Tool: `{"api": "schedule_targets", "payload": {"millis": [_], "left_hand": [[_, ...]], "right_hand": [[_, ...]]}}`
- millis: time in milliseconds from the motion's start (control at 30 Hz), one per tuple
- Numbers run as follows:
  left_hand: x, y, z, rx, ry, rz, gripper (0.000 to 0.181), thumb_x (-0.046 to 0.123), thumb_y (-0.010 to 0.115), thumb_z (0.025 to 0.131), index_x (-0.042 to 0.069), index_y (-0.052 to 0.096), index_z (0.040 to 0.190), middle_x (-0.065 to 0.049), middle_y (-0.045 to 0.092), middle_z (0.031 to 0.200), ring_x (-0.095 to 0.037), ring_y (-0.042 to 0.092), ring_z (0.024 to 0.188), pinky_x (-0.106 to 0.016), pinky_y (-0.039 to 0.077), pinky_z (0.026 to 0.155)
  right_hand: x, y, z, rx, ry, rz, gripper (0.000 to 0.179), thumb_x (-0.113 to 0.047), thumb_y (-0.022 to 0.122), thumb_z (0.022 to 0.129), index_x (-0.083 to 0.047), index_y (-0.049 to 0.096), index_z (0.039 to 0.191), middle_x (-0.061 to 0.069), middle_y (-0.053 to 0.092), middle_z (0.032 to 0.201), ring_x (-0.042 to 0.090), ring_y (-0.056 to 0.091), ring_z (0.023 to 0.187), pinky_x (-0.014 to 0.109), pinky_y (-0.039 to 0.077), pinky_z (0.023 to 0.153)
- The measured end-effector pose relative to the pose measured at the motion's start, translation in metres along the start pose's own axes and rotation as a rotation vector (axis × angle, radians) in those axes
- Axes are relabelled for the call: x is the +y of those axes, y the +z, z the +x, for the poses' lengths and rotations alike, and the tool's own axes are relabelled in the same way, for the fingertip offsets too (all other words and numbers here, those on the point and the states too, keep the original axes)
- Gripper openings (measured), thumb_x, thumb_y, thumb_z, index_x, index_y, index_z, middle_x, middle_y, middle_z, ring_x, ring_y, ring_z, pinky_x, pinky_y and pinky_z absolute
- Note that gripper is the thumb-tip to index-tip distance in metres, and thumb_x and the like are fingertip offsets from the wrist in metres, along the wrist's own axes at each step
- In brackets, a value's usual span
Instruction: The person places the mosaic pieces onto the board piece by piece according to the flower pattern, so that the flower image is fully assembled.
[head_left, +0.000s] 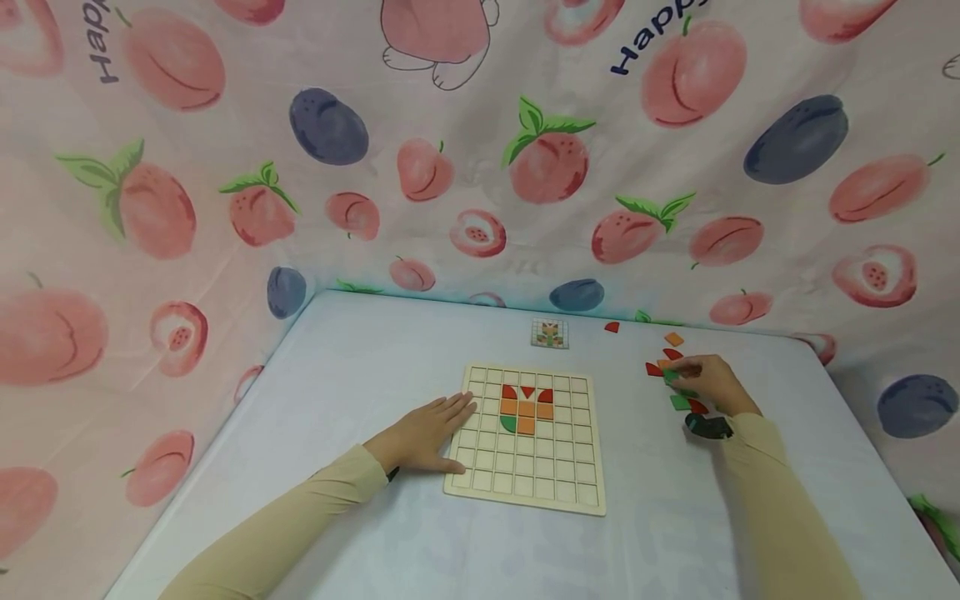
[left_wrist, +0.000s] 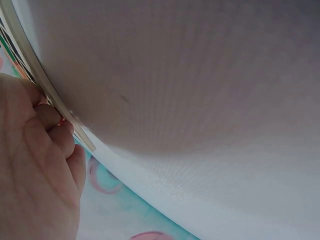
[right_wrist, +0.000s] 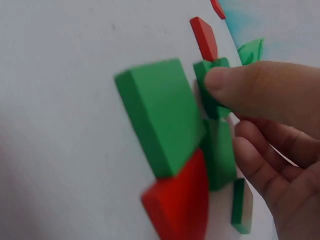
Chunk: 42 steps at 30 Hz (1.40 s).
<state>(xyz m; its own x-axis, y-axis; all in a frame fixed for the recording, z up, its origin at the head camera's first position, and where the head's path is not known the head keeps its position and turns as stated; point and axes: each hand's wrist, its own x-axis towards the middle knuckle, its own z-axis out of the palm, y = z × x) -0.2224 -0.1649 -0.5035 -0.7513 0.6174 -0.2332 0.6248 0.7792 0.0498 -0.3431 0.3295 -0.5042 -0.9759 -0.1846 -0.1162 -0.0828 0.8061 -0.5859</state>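
Observation:
My left hand (head_left: 431,433) rests with spread fingers on the left edge of a light wooden grid board (head_left: 562,475). On the board, red, orange and green tiles form a small pattern around an orange tile (head_left: 527,426). At the right, my right hand (head_left: 712,382) is among loose tiles, its thumb and fingers pinching a green tile (right_wrist: 201,90). Close by lie another green tile (right_wrist: 162,115) and a red tile (right_wrist: 182,200). In the left wrist view, the left hand's curved fingers (left_wrist: 62,137) lie along the board's side.
A small pattern card (head_left: 550,333) lies behind the board. To its right are a red tile (head_left: 612,327) and an orange tile (head_left: 674,339). Fruit-printed cloth (head_left: 480,167) hangs around the back and sides of the white table (head_left: 360,358).

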Motion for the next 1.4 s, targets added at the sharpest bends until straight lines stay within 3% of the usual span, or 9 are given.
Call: {"api": "schedule_targets", "payload": {"millis": [167, 300, 533, 733, 933, 1200, 1400], "left_hand": [[0.0, 0.0, 0.0, -0.001, 0.001, 0.011, 0.102, 0.073, 0.048, 0.08, 0.009, 0.013, 0.152, -0.007, 0.011, 0.16, -0.02, 0.014, 0.147, -0.036, 0.02, 0.119], [-0.001, 0.001, 0.0, 0.001, 0.002, 0.016, 0.102, 0.073, 0.047, 0.08, 0.009, 0.012, 0.152, -0.007, 0.01, 0.16, -0.02, 0.014, 0.147, -0.036, 0.02, 0.119], [-0.001, 0.002, 0.001, 0.007, 0.004, 0.018, 0.102, 0.072, 0.048, 0.08, 0.009, 0.013, 0.152, -0.007, 0.011, 0.16, -0.02, 0.015, 0.147, -0.036, 0.021, 0.119], [-0.001, 0.003, 0.001, 0.006, 0.001, 0.019, 0.102, 0.073, 0.048, 0.08, 0.01, 0.012, 0.152, -0.007, 0.011, 0.16, -0.02, 0.014, 0.147, -0.036, 0.02, 0.119], [-0.001, 0.003, 0.001, 0.008, 0.003, 0.02, 0.101, 0.073, 0.047, 0.081, 0.009, 0.013, 0.152, -0.006, 0.011, 0.16, -0.02, 0.014, 0.147, -0.036, 0.02, 0.119], [0.0, 0.002, 0.0, 0.009, 0.002, 0.02, 0.101, 0.072, 0.048, 0.081, 0.009, 0.013, 0.152, -0.007, 0.011, 0.16, -0.02, 0.015, 0.147, -0.036, 0.021, 0.119], [0.0, 0.001, 0.0, 0.009, 0.002, 0.021, 0.1, 0.072, 0.048, 0.081, 0.009, 0.013, 0.152, -0.007, 0.011, 0.16, -0.02, 0.015, 0.147, -0.036, 0.021, 0.119]], "right_hand": [[0.001, -0.005, -0.004, -0.071, -0.028, -0.013, 0.035, -0.015, 0.07, 0.083, 0.001, 0.066, 0.114, 0.025, 0.061, 0.115, 0.031, 0.057, 0.098, 0.042, 0.053, 0.084], [0.003, -0.006, -0.006, -0.078, -0.045, -0.027, 0.036, -0.013, 0.069, 0.083, 0.003, 0.064, 0.115, 0.025, 0.062, 0.116, 0.033, 0.059, 0.1, 0.048, 0.052, 0.088], [0.007, -0.005, -0.006, -0.019, -0.03, -0.009, 0.03, -0.006, 0.063, 0.087, 0.003, 0.064, 0.115, 0.024, 0.065, 0.112, 0.031, 0.061, 0.097, 0.048, 0.052, 0.087], [0.011, -0.002, -0.005, 0.039, -0.03, 0.004, 0.028, -0.009, 0.064, 0.088, 0.003, 0.065, 0.113, 0.022, 0.066, 0.108, 0.031, 0.061, 0.096, 0.047, 0.052, 0.085], [0.01, -0.001, -0.002, 0.019, -0.042, -0.009, 0.034, -0.013, 0.068, 0.085, 0.002, 0.064, 0.115, 0.023, 0.065, 0.11, 0.032, 0.06, 0.098, 0.047, 0.051, 0.087], [0.006, 0.001, 0.001, -0.01, -0.022, -0.041, 0.042, -0.025, 0.075, 0.08, -0.002, 0.067, 0.113, 0.018, 0.066, 0.105, 0.024, 0.056, 0.091, 0.027, 0.048, 0.074], [0.003, 0.001, 0.001, -0.004, -0.032, -0.043, 0.04, -0.024, 0.075, 0.08, -0.001, 0.067, 0.112, 0.019, 0.066, 0.105, 0.025, 0.057, 0.092, 0.032, 0.049, 0.077]]}}
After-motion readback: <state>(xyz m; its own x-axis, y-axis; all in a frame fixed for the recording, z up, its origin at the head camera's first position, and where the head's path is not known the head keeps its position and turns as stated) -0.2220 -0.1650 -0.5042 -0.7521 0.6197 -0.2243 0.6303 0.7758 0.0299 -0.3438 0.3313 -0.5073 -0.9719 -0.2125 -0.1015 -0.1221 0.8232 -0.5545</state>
